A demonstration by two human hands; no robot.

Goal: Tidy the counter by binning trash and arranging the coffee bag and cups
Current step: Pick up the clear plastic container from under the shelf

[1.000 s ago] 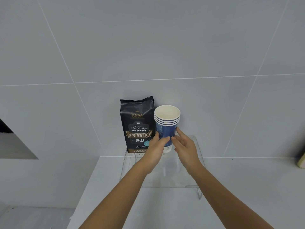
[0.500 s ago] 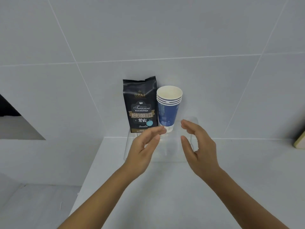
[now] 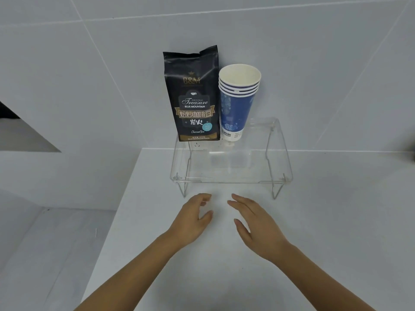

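Coffee bag point(image 3: 193, 95): upright at shelf point(image 3: 233, 176) back left corner, against wall. Cups point(image 3: 237, 102): nested, touching bag's right side, likely grouped for tidiness. Left hand point(image 3: 190, 218), right hand point(image 3: 253, 225): empty, fingers loosely spread, over counter point(image 3: 325, 221) before shelf's front edge.

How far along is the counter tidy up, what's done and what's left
Looks nearly finished. Done: the coffee bag and the stack of blue cups stand upright side by side on the clear riser shelf against the wall. In hand: nothing; the left hand and right hand are empty, above the counter. Left: no trash visible; the bin is out of view.
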